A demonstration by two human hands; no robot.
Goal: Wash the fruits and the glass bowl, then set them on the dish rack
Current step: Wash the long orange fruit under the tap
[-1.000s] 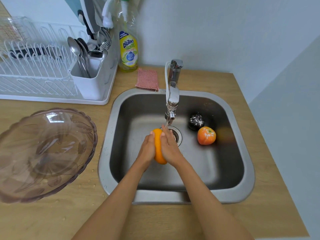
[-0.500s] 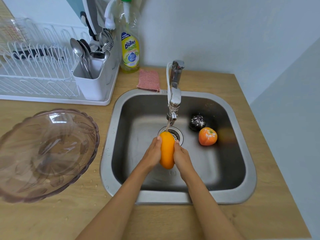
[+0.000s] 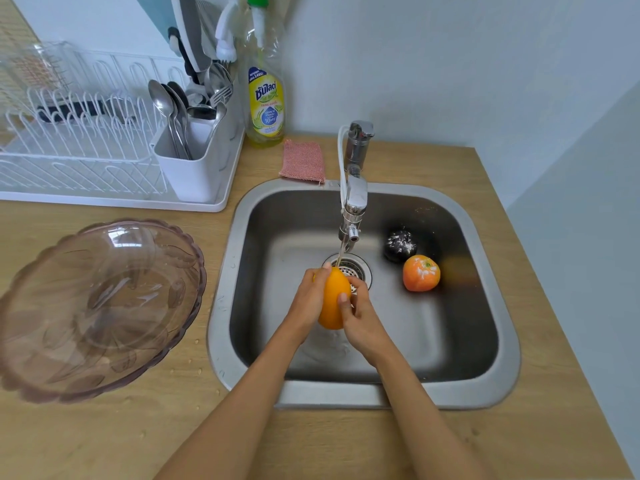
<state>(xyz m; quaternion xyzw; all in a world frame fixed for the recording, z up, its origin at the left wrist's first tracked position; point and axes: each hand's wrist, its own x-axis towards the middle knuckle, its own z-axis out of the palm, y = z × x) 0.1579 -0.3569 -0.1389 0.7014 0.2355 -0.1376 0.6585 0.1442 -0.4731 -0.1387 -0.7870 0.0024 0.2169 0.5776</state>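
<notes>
We hold the mango (image 3: 333, 299) over the sink (image 3: 485, 393) under the tap (image 3: 355, 202), left hand (image 3: 306, 304) and right hand (image 3: 360, 315) curled round its sides. An orange (image 3: 420, 273) and a dark fruit (image 3: 400, 245) lie in the basin. The bowl (image 3: 97, 306) sits on the counter beside the rack (image 3: 79, 150).

Wooden counter (image 3: 519, 237) (glass bowl (image 3: 97, 306), dish rack (image 3: 86, 168))
</notes>
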